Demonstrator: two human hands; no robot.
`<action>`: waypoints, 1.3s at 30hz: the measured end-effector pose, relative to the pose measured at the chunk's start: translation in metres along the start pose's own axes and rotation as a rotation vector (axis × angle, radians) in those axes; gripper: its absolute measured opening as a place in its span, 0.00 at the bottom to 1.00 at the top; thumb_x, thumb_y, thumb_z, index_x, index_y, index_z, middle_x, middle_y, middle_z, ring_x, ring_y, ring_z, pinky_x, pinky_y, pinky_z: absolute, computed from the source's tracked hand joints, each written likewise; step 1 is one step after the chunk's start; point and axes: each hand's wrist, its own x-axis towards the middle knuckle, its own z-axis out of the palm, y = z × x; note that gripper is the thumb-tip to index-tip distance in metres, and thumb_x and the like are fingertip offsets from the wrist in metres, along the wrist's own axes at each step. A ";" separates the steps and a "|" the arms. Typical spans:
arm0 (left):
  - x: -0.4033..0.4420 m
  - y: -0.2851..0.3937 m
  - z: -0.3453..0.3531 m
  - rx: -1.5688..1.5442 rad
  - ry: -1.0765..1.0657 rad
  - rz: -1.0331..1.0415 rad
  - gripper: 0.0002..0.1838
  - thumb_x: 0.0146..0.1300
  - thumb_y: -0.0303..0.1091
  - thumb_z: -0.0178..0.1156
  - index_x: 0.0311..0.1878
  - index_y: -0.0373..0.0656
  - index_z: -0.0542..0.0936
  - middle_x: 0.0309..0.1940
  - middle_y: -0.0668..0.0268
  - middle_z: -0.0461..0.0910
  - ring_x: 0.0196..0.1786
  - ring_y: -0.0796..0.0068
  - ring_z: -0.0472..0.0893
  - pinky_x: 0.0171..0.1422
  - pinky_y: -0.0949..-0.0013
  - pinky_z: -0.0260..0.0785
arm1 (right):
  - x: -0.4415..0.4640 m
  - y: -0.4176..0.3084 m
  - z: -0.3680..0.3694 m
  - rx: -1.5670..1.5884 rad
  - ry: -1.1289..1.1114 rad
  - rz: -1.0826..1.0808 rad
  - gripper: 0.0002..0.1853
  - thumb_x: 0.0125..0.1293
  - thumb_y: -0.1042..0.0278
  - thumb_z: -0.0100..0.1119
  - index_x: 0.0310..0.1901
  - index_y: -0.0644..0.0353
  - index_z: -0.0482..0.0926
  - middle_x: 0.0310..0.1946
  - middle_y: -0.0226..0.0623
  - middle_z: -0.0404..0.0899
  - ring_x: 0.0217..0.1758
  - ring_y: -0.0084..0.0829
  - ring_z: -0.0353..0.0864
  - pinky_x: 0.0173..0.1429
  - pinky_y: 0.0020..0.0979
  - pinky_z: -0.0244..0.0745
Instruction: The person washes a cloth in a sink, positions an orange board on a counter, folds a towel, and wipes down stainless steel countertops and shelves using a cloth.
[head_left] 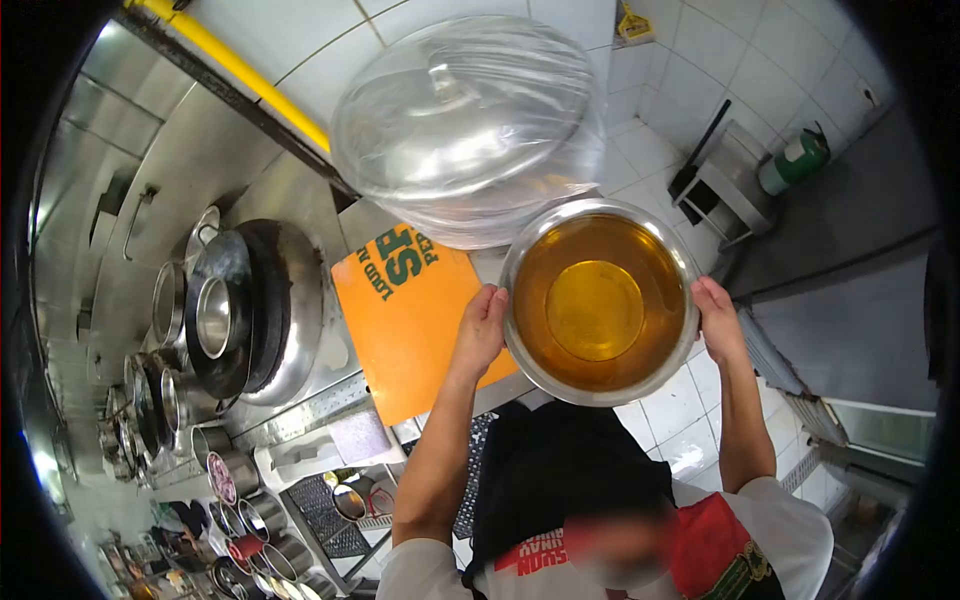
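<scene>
A wide stainless steel bowl [512, 352] of clear amber liquid [595, 310], which looks like oil, is held up in front of my body. My left hand [483, 328] grips its left side, with the thumb near the rim and the other fingers mostly hidden. On the opposite side, my right hand [716, 314] grips the bowl, its fingers partly behind the wall. The round base shows through the liquid. Beneath and left of the bowl lies an orange sheet [410, 340] with dark green lettering. Beyond it stands a large lidded metal pot [465, 120] wrapped in clear plastic.
Woks [295, 330] and pans line the steel cooking range on the left. Several metal containers [265, 515] sit at lower left. A yellow pipe [245, 70] runs along the wall. At right are a green cylinder [796, 163], a dustpan [700, 175] and a grey cabinet [850, 340].
</scene>
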 end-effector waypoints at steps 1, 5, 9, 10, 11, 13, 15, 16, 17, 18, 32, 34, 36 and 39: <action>-0.004 0.001 -0.002 -0.001 0.007 -0.002 0.15 0.75 0.42 0.47 0.36 0.42 0.73 0.21 0.72 0.71 0.20 0.82 0.71 0.22 0.76 0.65 | -0.005 -0.006 0.006 -0.014 0.030 0.011 0.13 0.75 0.57 0.48 0.42 0.58 0.75 0.21 0.20 0.70 0.18 0.14 0.65 0.18 0.22 0.58; -0.025 0.009 -0.018 -0.008 0.037 -0.026 0.15 0.75 0.42 0.47 0.35 0.42 0.72 0.20 0.72 0.70 0.19 0.82 0.71 0.21 0.76 0.64 | -0.027 -0.020 0.017 -0.033 -0.016 -0.002 0.13 0.76 0.57 0.46 0.37 0.55 0.74 0.21 0.20 0.69 0.17 0.14 0.65 0.18 0.21 0.58; -0.054 0.025 -0.054 0.037 0.050 -0.075 0.15 0.75 0.41 0.47 0.35 0.42 0.72 0.20 0.73 0.70 0.19 0.82 0.70 0.21 0.75 0.64 | -0.059 -0.044 0.048 -0.030 -0.067 0.007 0.13 0.76 0.58 0.45 0.36 0.55 0.74 0.20 0.22 0.70 0.16 0.15 0.65 0.18 0.21 0.60; -0.059 0.029 -0.067 0.066 0.051 -0.077 0.14 0.75 0.41 0.47 0.35 0.42 0.72 0.20 0.73 0.70 0.19 0.82 0.70 0.21 0.75 0.64 | -0.066 -0.048 0.056 -0.012 -0.096 0.013 0.13 0.76 0.58 0.46 0.37 0.55 0.74 0.21 0.21 0.70 0.17 0.14 0.66 0.18 0.21 0.60; -0.065 0.035 -0.080 0.070 0.062 -0.086 0.14 0.75 0.41 0.47 0.35 0.42 0.72 0.20 0.73 0.70 0.19 0.82 0.70 0.21 0.75 0.64 | -0.073 -0.050 0.066 0.006 -0.124 0.018 0.12 0.76 0.58 0.47 0.38 0.55 0.74 0.21 0.20 0.70 0.17 0.14 0.66 0.18 0.21 0.59; -0.076 0.046 -0.106 0.076 0.081 -0.108 0.14 0.75 0.40 0.47 0.35 0.42 0.72 0.20 0.73 0.70 0.19 0.82 0.70 0.21 0.75 0.64 | -0.087 -0.055 0.091 0.020 -0.111 0.026 0.12 0.76 0.58 0.46 0.38 0.56 0.74 0.21 0.21 0.70 0.17 0.15 0.66 0.18 0.21 0.60; -0.083 0.053 -0.135 0.111 0.108 -0.114 0.14 0.74 0.40 0.47 0.35 0.42 0.73 0.20 0.73 0.70 0.20 0.82 0.71 0.21 0.75 0.64 | -0.094 -0.060 0.120 0.040 -0.133 0.021 0.12 0.76 0.59 0.46 0.38 0.56 0.74 0.21 0.22 0.71 0.17 0.15 0.66 0.19 0.21 0.60; -0.086 0.057 -0.150 0.126 0.117 -0.119 0.14 0.74 0.40 0.47 0.35 0.42 0.73 0.21 0.73 0.70 0.20 0.82 0.71 0.21 0.75 0.64 | -0.096 -0.062 0.134 0.054 -0.159 0.016 0.13 0.76 0.59 0.45 0.38 0.57 0.74 0.21 0.22 0.71 0.16 0.15 0.66 0.19 0.21 0.60; -0.087 0.061 -0.166 0.144 0.123 -0.121 0.14 0.74 0.41 0.47 0.35 0.43 0.73 0.21 0.73 0.70 0.20 0.83 0.71 0.21 0.75 0.64 | -0.098 -0.065 0.150 0.070 -0.181 0.009 0.13 0.76 0.60 0.45 0.38 0.57 0.74 0.21 0.22 0.71 0.16 0.15 0.66 0.19 0.21 0.60; -0.085 0.057 -0.185 0.124 0.124 -0.120 0.14 0.74 0.41 0.47 0.36 0.43 0.74 0.21 0.73 0.71 0.21 0.82 0.71 0.22 0.75 0.64 | -0.098 -0.064 0.166 0.099 -0.186 0.002 0.13 0.76 0.60 0.45 0.37 0.58 0.74 0.20 0.23 0.70 0.16 0.16 0.66 0.19 0.21 0.60; 0.031 0.058 -0.389 0.270 0.077 0.029 0.13 0.74 0.39 0.47 0.36 0.44 0.76 0.21 0.74 0.71 0.21 0.83 0.68 0.22 0.75 0.59 | -0.024 -0.066 0.392 0.180 -0.135 -0.095 0.16 0.76 0.62 0.41 0.34 0.62 0.73 0.19 0.29 0.69 0.16 0.21 0.65 0.19 0.27 0.62; 0.058 0.049 -0.410 0.253 0.059 0.036 0.13 0.74 0.40 0.47 0.38 0.43 0.76 0.22 0.73 0.72 0.21 0.83 0.68 0.23 0.75 0.59 | -0.005 -0.061 0.412 0.152 -0.105 -0.106 0.16 0.76 0.61 0.42 0.34 0.62 0.74 0.18 0.30 0.69 0.16 0.22 0.66 0.20 0.27 0.63; 0.081 0.048 -0.419 0.260 0.071 0.071 0.14 0.74 0.40 0.47 0.39 0.42 0.77 0.22 0.73 0.73 0.21 0.82 0.69 0.23 0.75 0.60 | 0.014 -0.061 0.427 0.117 -0.057 -0.110 0.16 0.75 0.61 0.44 0.33 0.63 0.73 0.18 0.31 0.69 0.17 0.23 0.67 0.21 0.29 0.64; 0.110 0.045 -0.427 0.255 0.126 0.044 0.13 0.75 0.41 0.46 0.37 0.45 0.75 0.20 0.76 0.70 0.19 0.83 0.66 0.23 0.76 0.58 | 0.046 -0.052 0.446 0.039 0.034 -0.158 0.16 0.74 0.61 0.46 0.32 0.64 0.73 0.18 0.34 0.70 0.17 0.25 0.69 0.21 0.31 0.66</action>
